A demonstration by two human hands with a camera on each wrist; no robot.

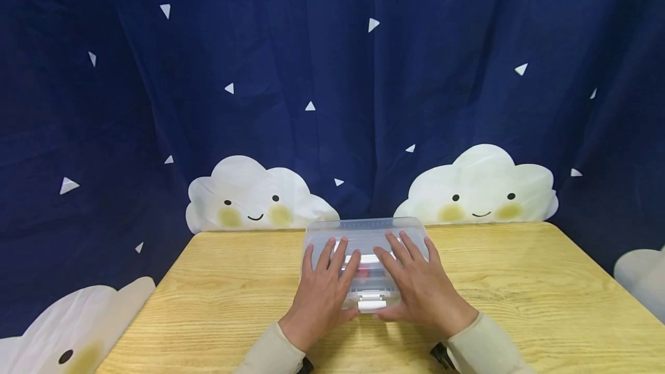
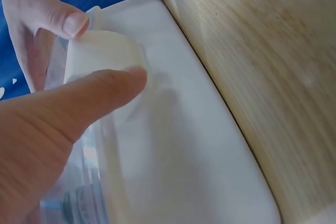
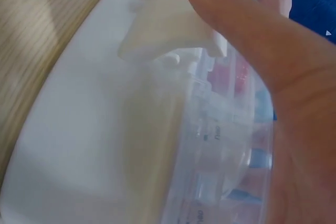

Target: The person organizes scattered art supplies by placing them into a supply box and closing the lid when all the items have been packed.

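Note:
A clear plastic case (image 1: 363,231) with a white front latch (image 1: 372,305) lies on the table. Across the left part of its lid, my left hand (image 1: 319,293) rests with fingers spread and straight. My right hand (image 1: 422,290) lies the same way over the right part. Both thumbs reach down to the front, one at each side of the latch. In the left wrist view the left thumb (image 2: 113,87) overlaps the latch tab (image 2: 102,51). From the right wrist, the right thumb (image 3: 231,14) shows against the tab's edge. Something red (image 1: 362,272) shows through the lid.
The wooden table (image 1: 239,281) stretches to both sides of the case. Behind it hangs a dark blue curtain (image 1: 291,74) with white triangles and smiling clouds, close to the table's back edge. Small blue items (image 3: 260,158) show through the case wall.

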